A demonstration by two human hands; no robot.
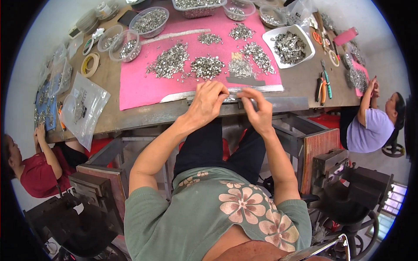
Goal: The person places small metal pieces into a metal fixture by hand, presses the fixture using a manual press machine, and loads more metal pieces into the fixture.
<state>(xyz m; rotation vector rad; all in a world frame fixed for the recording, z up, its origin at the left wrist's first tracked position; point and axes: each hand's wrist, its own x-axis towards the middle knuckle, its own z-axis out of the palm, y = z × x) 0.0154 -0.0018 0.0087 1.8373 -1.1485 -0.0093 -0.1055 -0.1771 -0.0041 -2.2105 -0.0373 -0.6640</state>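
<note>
At the near edge of the table, my left hand (207, 99) and my right hand (258, 108) meet over a narrow grey metal bar (287, 103). The thumb and fingers of my left hand are pinched together. My right hand's fingers curl in from the other side, with the tips close to the bar. Small shiny metal bits lie between the fingertips, too small to name. Just beyond sit a pile of thin silvery pieces (241, 68), a dark strip (245, 81) and a heap of small metal parts (207, 67), all on a pink mat (135, 89).
A white tray (310, 51) of dark metal parts stands right of the mat, with pliers (321, 89) nearby. Round plastic tubs (150, 32) line the far side. Left lie a tape roll (90, 65) and a clear bag (93, 98). Co-workers (375, 126) sit at both sides.
</note>
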